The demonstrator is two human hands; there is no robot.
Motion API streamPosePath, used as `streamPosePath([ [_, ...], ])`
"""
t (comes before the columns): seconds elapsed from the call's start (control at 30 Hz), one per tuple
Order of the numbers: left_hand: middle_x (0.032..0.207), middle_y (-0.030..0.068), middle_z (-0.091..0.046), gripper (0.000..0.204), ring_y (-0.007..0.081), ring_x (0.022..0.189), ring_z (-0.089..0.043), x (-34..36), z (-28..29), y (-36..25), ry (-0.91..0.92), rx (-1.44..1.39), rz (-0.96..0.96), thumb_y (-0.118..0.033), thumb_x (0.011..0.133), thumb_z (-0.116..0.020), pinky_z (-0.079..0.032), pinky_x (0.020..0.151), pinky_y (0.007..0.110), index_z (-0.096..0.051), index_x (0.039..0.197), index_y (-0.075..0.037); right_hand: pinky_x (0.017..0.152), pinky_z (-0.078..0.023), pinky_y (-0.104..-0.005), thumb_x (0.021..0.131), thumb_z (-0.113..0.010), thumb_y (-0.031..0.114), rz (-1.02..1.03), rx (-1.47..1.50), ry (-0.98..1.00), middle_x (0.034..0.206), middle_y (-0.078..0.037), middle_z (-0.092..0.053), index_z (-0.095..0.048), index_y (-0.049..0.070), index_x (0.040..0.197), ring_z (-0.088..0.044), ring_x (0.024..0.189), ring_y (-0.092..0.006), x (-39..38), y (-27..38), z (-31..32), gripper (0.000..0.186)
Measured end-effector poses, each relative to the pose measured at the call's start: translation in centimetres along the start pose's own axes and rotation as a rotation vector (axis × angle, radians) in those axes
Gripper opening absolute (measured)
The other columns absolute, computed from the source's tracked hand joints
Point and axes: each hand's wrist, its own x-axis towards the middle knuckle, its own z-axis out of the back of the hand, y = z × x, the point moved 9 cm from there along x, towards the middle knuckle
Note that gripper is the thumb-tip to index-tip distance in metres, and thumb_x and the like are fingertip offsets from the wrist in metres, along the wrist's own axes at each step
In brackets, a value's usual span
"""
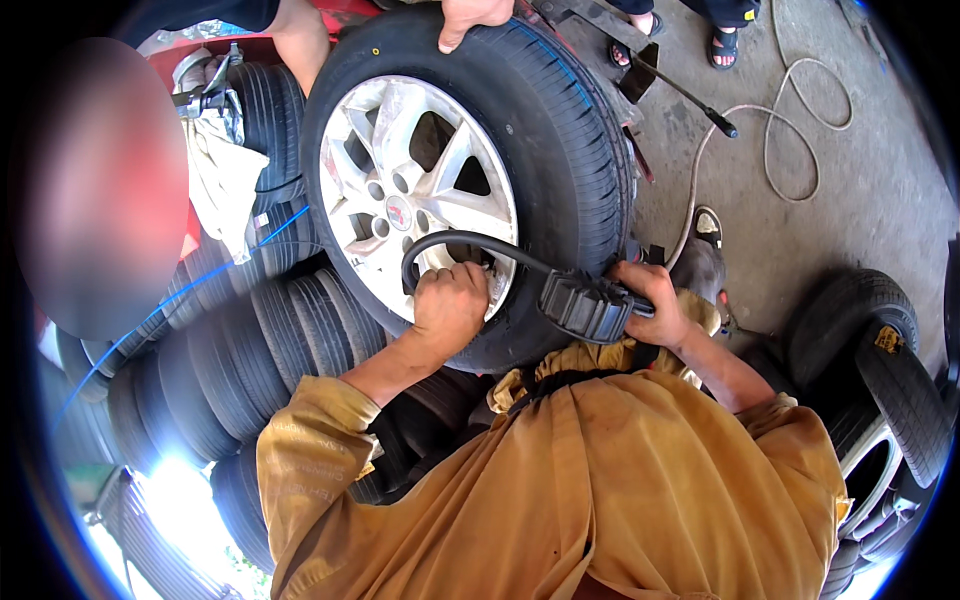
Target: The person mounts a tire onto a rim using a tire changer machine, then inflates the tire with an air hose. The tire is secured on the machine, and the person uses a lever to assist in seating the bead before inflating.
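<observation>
A black tyre (565,130) on a silver alloy wheel (465,210) stands upright in front of me. My left hand (450,305) is closed at the lower part of the rim, around the end of a black hose (480,240); its fingertips and the hose tip are hidden. From there the hose loops up and over to a black tyre inflator (585,305). My right hand (652,300) is wrapped round the inflator's handle, beside the tread. Another person's hand (472,18) rests on top of the tyre.
Stacked tyres (225,365) fill the left side, with a blue cord (190,288) across them and a white cloth (215,170) above. More tyres (850,325) lie at the right. A pale air hose (765,115) curls over the concrete floor (880,180). People's sandalled feet (722,48) stand at the back.
</observation>
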Motion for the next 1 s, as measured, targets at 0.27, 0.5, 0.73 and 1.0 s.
streamPosePath([
  [0.27,0.069,0.0087,-0.058,0.016,0.0219,0.058,-0.061,0.28,-0.09,0.09,0.03,-0.013,-0.038,-0.013,0.074,-0.062,-0.048,0.057,0.035,-0.059,0.084,0.0,0.067,-0.049,-0.0399,0.06,-0.063,-0.004,0.003,0.032,-0.019,0.082,-0.018,-0.061,-0.06,-0.003,0.094,-0.063,0.078,-0.0396,-0.03,-0.47,0.12,0.034],
  [0.5,0.069,0.0082,-0.058,0.016,0.0219,0.059,-0.061,0.28,0.42,-0.2,0.002,0.012,-0.04,-0.013,0.074,-0.062,-0.048,0.058,0.035,-0.058,0.083,-0.001,0.067,-0.049,-0.0406,0.06,-0.064,-0.003,0.037,-0.001,-0.045,0.083,-0.018,-0.061,-0.06,-0.002,0.094,-0.063,0.079,-0.0393,-0.05,0.01,0.4,0.035],
  [0.73,0.07,0.0091,-0.059,0.015,0.0228,0.06,-0.063,0.02,0.38,-0.15,0.012,-0.009,-0.009,-0.012,0.075,-0.061,-0.049,0.06,0.035,-0.059,0.084,-0.001,0.065,-0.049,-0.0361,0.07,-0.074,0.01,0.082,0.014,-0.033,0.081,-0.016,-0.062,-0.062,-0.003,0.091,-0.064,0.073,-0.0343,0.01,-0.23,0.04,0.027],
  [1.0,0.07,0.0096,-0.06,0.013,0.0233,0.06,-0.063,-0.13,-0.14,-0.1,0.044,-0.008,0.048,-0.011,0.073,-0.061,-0.049,0.058,0.036,-0.058,0.082,-0.002,0.069,-0.05,-0.041,0.061,-0.065,-0.002,0.069,0.009,0.046,0.085,-0.019,-0.061,-0.06,-0.002,0.096,-0.063,0.08,-0.0407,0.28,-0.35,-0.12,0.035],
])
